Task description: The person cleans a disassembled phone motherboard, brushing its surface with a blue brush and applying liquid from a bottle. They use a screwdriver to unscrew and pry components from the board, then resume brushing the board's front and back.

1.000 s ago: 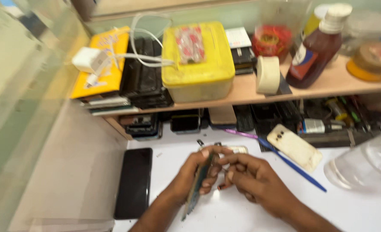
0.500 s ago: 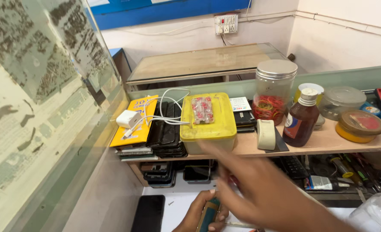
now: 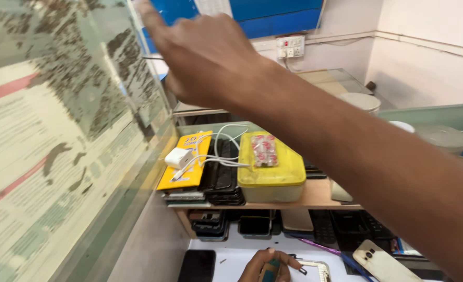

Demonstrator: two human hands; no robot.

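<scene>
My right hand (image 3: 210,57) is raised high, reaching across toward the glass panel (image 3: 59,130) at the upper left. I see its back, with one finger stretched up. A thin dark pin-like piece (image 3: 153,58) shows at its left edge; whether the fingers hold it is hidden. My forearm crosses the view diagonally and covers much of the shelf's right side. Low at the bottom edge, my left hand (image 3: 268,266) is closed on a small teal-handled screwdriver (image 3: 271,270), next to a white phone frame (image 3: 317,269) on the white worktop.
A wooden shelf (image 3: 315,198) carries a yellow lidded box (image 3: 270,175), a yellow flat pack with a white charger and cable (image 3: 179,156), and stacked dark phone parts. A black phone (image 3: 197,266) and a pale phone back (image 3: 380,263) lie on the worktop. A wall socket (image 3: 291,47) sits behind.
The view has tilted upward. My right hand left the worktop and rose up and leftward toward the glass panel. My left hand stayed low with the screwdriver.
</scene>
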